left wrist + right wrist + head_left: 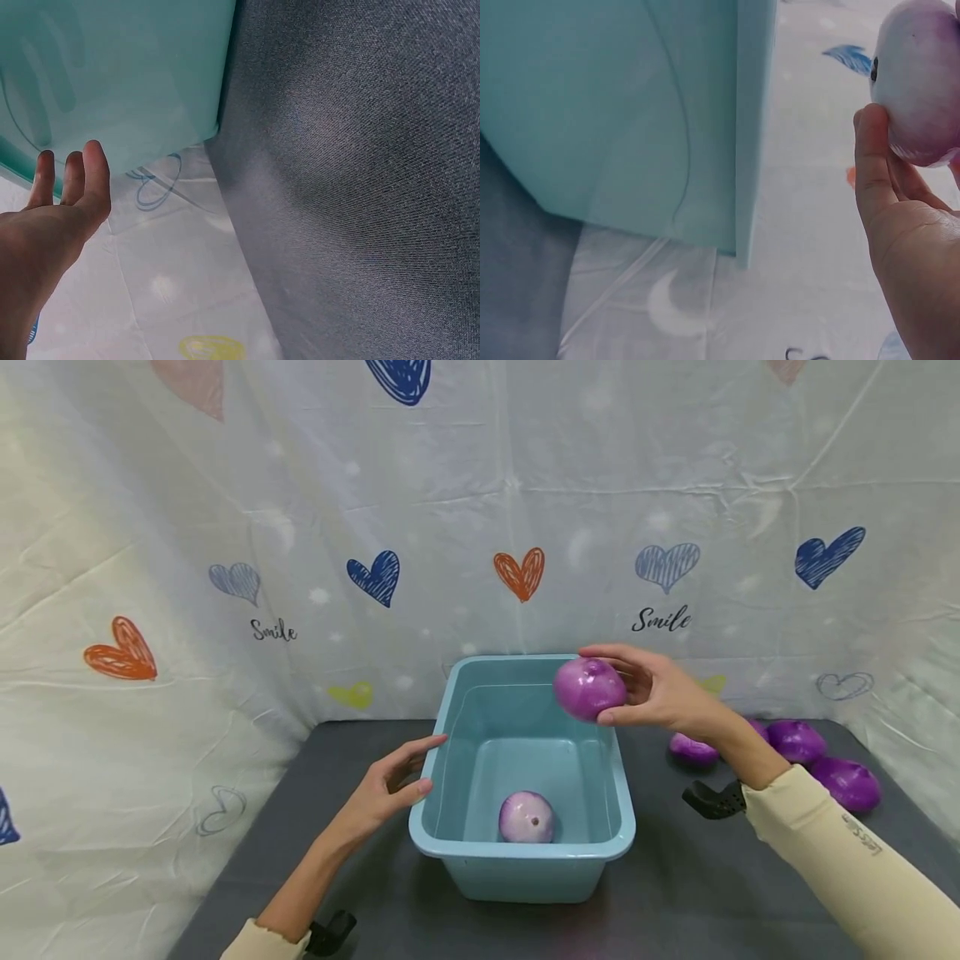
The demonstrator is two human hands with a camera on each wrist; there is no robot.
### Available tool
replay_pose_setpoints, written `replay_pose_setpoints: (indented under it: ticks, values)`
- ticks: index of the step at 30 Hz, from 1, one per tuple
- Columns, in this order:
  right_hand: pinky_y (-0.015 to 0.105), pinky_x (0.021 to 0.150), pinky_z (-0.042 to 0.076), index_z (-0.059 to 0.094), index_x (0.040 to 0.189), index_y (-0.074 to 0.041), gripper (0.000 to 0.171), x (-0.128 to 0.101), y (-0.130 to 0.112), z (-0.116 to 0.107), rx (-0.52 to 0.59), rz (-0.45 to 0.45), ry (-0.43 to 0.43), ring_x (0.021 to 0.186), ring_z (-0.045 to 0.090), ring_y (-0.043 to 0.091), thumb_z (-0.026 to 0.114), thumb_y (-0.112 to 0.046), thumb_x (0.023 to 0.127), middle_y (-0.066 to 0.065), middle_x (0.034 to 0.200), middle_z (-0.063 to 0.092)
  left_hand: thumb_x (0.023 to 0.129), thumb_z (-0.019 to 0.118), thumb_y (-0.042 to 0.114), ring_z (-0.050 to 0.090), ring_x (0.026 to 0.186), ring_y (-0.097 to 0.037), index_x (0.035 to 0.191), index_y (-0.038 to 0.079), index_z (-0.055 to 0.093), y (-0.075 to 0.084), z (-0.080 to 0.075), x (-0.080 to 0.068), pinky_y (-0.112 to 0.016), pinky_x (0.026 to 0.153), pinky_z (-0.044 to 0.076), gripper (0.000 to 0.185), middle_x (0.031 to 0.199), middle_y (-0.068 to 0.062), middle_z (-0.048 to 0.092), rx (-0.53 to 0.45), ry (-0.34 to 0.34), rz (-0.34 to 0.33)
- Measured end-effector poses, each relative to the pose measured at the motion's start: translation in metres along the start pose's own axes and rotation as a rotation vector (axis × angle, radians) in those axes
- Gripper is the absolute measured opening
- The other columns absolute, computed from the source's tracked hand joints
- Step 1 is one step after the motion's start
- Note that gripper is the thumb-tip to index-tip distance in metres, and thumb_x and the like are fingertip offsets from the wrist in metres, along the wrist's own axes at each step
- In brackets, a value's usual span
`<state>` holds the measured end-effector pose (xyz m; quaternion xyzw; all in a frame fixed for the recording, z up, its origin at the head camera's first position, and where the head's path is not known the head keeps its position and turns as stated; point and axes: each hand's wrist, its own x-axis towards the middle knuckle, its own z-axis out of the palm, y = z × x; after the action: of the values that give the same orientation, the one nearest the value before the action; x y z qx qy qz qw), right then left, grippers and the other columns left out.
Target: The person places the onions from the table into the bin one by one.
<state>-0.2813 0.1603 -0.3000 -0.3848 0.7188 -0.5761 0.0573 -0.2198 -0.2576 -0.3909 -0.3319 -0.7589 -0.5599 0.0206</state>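
Right hand (663,692): fingers wrapped round a purple onion (589,688), thumb underneath and the rest over the top, so the round bulb cannot roll free; it is held in the air just above the far right corner of the blue tub (525,862).
Left hand (390,782): fingers relaxed and holding nothing, the tips against the tub's left rim, seemingly to steady the tub.
Blue tub: stands on the dark tabletop (675,893), open side up, between the two hands.
Pale onion (527,817): lies on the tub's floor against the near wall, well below the held onion.
Spare onions (795,740): a small cluster on the tabletop to the right of the tub, behind the right forearm, within that hand's easy reach.
Backdrop (300,527): white cloth printed with hearts, hung behind and left of the tub.
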Motion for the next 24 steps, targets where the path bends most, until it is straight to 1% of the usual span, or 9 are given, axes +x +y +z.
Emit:
replay_pose_setpoints:
  ticks: [3,5,11,13,16,17,20,24]
  values:
    - [0.044,0.093,0.052,0.047,0.152,-0.011,0.078,0.007,-0.001,0.005,-0.012,-0.008,-0.027,0.129,0.052,0.033,0.083,-0.003,0.083,0.01,0.146,0.049,0.101,0.057,0.003,0.046,0.136,-0.037,0.154,0.011,0.045,-0.001,0.0,0.001,-0.036,0.102,0.044,0.054,0.155,-0.01,0.043,-0.001,-0.002,-0.005]
    - [0.044,0.094,0.051,0.048,0.151,-0.012,0.077,0.011,-0.001,0.008,-0.018,-0.013,-0.044,0.129,0.052,0.032,0.084,-0.004,0.084,0.01,0.146,0.049,0.102,0.057,0.004,0.045,0.136,-0.038,0.154,0.011,0.045,-0.001,0.001,0.001,-0.036,0.102,0.045,0.054,0.155,-0.01,0.043,-0.006,-0.006,-0.004]
    - [0.044,0.096,0.05,0.046,0.152,-0.009,0.076,0.017,0.004,0.012,0.002,-0.035,-0.097,0.128,0.054,0.032,0.083,-0.005,0.085,0.012,0.146,0.049,0.102,0.056,0.004,0.048,0.135,-0.027,0.154,0.011,0.045,-0.002,0.001,0.002,-0.037,0.103,0.044,0.054,0.155,-0.01,0.042,-0.012,-0.011,-0.006]
    - [0.045,0.097,0.05,0.046,0.151,-0.008,0.074,0.017,0.005,0.012,0.017,-0.045,-0.105,0.128,0.054,0.033,0.081,-0.005,0.087,0.014,0.146,0.05,0.102,0.056,0.004,0.048,0.136,-0.027,0.154,0.011,0.045,-0.002,0.002,0.002,-0.037,0.103,0.044,0.054,0.155,-0.01,0.042,-0.013,-0.01,-0.008]
    - [0.045,0.098,0.049,0.048,0.148,-0.004,0.066,0.015,0.006,0.01,0.034,-0.052,-0.096,0.126,0.055,0.034,0.078,-0.002,0.089,0.015,0.144,0.052,0.102,0.056,0.004,0.046,0.137,-0.027,0.155,0.011,0.044,-0.002,0.002,0.002,-0.035,0.104,0.043,0.054,0.156,-0.01,0.042,-0.013,-0.012,-0.003]
    - [0.045,0.097,0.049,0.05,0.146,-0.002,0.063,0.014,0.006,0.009,0.039,-0.052,-0.089,0.125,0.056,0.036,0.077,-0.001,0.089,0.016,0.142,0.053,0.102,0.056,0.004,0.046,0.137,-0.027,0.155,0.011,0.044,-0.002,0.002,0.002,-0.035,0.104,0.042,0.054,0.156,-0.01,0.042,-0.013,-0.012,0.0]
    - [0.045,0.095,0.051,0.054,0.14,0.002,0.055,0.011,0.007,0.007,0.043,-0.043,-0.067,0.122,0.058,0.037,0.076,0.003,0.09,0.017,0.137,0.056,0.102,0.056,0.004,0.046,0.137,-0.027,0.154,0.01,0.044,-0.001,0.002,0.002,-0.034,0.104,0.043,0.054,0.155,-0.012,0.042,-0.015,-0.009,0.003]
    - [0.044,0.093,0.052,0.057,0.136,0.003,0.049,0.005,0.009,0.003,0.02,-0.026,-0.041,0.119,0.06,0.035,0.075,0.004,0.09,0.016,0.133,0.059,0.102,0.056,0.004,0.047,0.136,-0.028,0.154,0.009,0.045,-0.001,0.002,0.001,-0.035,0.103,0.044,0.053,0.155,-0.013,0.042,-0.017,0.0,-0.006]
